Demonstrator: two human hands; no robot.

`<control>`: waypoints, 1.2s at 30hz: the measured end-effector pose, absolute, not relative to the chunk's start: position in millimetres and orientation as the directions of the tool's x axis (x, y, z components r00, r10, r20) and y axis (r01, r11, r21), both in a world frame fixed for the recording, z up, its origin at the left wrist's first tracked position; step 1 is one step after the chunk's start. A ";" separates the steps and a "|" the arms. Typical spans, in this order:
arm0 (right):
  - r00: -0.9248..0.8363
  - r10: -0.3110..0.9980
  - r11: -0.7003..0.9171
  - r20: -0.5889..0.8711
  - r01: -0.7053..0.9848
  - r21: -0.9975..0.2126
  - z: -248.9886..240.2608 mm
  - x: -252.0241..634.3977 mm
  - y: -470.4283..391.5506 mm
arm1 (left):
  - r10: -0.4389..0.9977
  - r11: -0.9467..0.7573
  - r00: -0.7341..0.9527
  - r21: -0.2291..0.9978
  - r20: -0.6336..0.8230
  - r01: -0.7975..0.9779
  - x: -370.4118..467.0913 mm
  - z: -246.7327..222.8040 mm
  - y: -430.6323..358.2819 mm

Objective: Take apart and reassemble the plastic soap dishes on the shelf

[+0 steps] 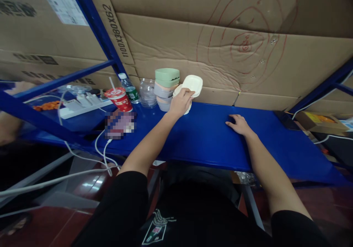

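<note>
My left hand [182, 101] is closed on the edge of a cream, rounded-square shallow dish [193, 85], tilted up above the blue table. More cream pieces [188, 110] show partly behind and under this hand; how they are stacked is hidden. Just left of it stands a stack of square plastic bowls [167, 81] in green, pinkish and grey. Clear round containers [148, 94] are stacked beside those. Farther right, my right hand [239, 125] rests on the blue tabletop [205, 133], fingers apart and holding nothing.
Left of the containers are a water bottle [130, 89], a red cup with a straw [120, 99] and a blurred-out item [120, 125] with white cables. A power strip [82, 105] lies beyond the blue frame. Cardboard [165, 37] backs the table. Another person's arm shows far left.
</note>
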State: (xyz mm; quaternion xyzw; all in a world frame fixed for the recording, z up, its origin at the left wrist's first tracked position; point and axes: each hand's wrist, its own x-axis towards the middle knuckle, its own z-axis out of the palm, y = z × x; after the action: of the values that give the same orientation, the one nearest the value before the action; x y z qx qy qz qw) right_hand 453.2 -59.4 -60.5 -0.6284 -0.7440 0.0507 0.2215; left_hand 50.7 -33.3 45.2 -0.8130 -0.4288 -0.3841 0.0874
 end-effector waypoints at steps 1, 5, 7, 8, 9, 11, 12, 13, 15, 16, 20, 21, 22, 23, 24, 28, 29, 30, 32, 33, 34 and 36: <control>-0.102 0.951 0.213 0.291 0.900 -0.380 -59.1 451.2 -60.2 | 0.590 -0.669 0.372 0.176 0.717 0.722 54.6 41.1 -38.7; -0.062 0.901 0.299 0.429 0.806 -0.510 -51.0 436.9 -65.7 | 0.504 -0.820 0.538 0.179 0.676 0.544 71.3 11.2 -60.9; -0.060 0.890 0.336 0.452 0.758 -0.560 -47.3 427.3 -69.2 | 0.516 -0.840 0.617 0.209 0.595 0.501 77.8 -7.7 -67.5; -0.076 0.890 0.353 0.451 0.741 -0.571 -46.0 422.6 -70.9 | 0.529 -0.840 0.654 0.222 0.541 0.496 80.5 -16.7 -69.2; -0.112 0.890 0.375 0.443 0.731 -0.569 -45.4 418.1 -72.3 | 0.541 -0.836 0.686 0.229 0.486 0.498 82.7 -24.7 -70.0; -0.239 0.882 0.441 0.406 0.723 -0.531 -45.7 410.7 -74.3 | 0.558 -0.829 0.726 0.228 0.402 0.511 86.0 -36.7 -69.8; -0.307 0.873 0.473 0.380 0.722 -0.504 -46.4 408.1 -74.8 | 0.565 -0.824 0.731 0.225 0.383 0.520 86.8 -40.3 -69.0; -0.357 0.865 0.495 0.353 0.724 -0.480 -47.3 406.2 -75.0 | 0.571 -0.820 0.729 0.223 0.378 0.527 86.8 -41.9 -68.0; -0.394 0.863 0.502 0.316 0.739 -0.450 -48.7 404.4 -75.2 | 0.579 -0.814 0.717 0.221 0.389 0.537 83.6 -38.5 -64.9; -0.389 0.867 0.495 0.311 0.747 -0.444 -48.9 404.2 -75.2 | 0.575 -0.815 0.704 0.215 0.416 0.539 79.7 -32.9 -62.5; -0.386 0.867 0.494 0.315 0.748 -0.444 -46.7 404.5 -75.9 | 0.534 -0.765 0.437 0.195 0.724 0.613 45.1 14.8 -43.5; -0.388 0.866 0.496 0.316 0.747 -0.443 -45.8 404.2 -76.1 | 0.521 -0.714 0.309 0.209 0.796 0.668 32.7 30.9 -36.5; -0.390 0.865 0.497 0.316 0.748 -0.440 -45.1 403.8 -76.3 | 0.512 -0.641 0.174 0.239 0.841 0.729 20.0 47.1 -29.0; -0.391 0.865 0.497 0.314 0.749 -0.438 -44.5 403.4 -76.4 | 0.504 -0.561 0.057 0.277 0.862 0.780 7.8 62.4 -21.2; -0.392 0.866 0.496 0.311 0.751 -0.435 -44.0 402.9 -76.4 | 0.501 -0.479 -0.043 0.319 0.864 0.818 -3.3 76.0 -13.7; -0.388 0.873 0.484 0.296 0.762 -0.430 -43.8 401.7 -76.2 | 0.620 -0.235 -0.243 0.471 0.747 0.850 -28.0 105.2 8.5; -0.387 0.874 0.483 0.295 0.763 -0.430 -43.7 401.5 -76.4 | 0.664 -0.199 -0.259 0.500 0.701 0.843 -29.4 106.8 11.2; -0.387 0.874 0.482 0.293 0.763 -0.430 -43.4 401.3 -76.6 | 0.698 -0.175 -0.270 0.524 0.663 0.834 -29.6 107.0 12.9; -0.389 0.875 0.481 0.287 0.763 -0.432 -42.3 400.6 -77.4 | 0.730 -0.161 -0.281 0.556 0.624 0.815 -27.9 105.8 13.0; -0.391 0.877 0.479 0.281 0.763 -0.433 -41.6 400.2 -77.8 | 0.730 -0.162 -0.289 0.568 0.619 0.807 -26.7 105.2 11.7; -0.389 0.879 0.476 0.277 0.764 -0.435 -40.8 399.7 -78.3 | 0.724 -0.164 -0.298 0.575 0.622 0.801 -25.6 105.0 9.7; -0.385 0.883 0.468 0.270 0.767 -0.439 -39.8 399.0 -79.1 | 0.702 -0.165 -0.323 0.586 0.635 0.793 -23.7 106.1 4.6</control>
State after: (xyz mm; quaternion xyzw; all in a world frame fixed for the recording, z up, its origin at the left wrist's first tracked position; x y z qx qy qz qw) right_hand 399.0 -79.1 -39.8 -0.5010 -0.8231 0.1217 0.2383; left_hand -23.7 4.6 106.1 -0.5802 -0.6445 -0.4959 0.0461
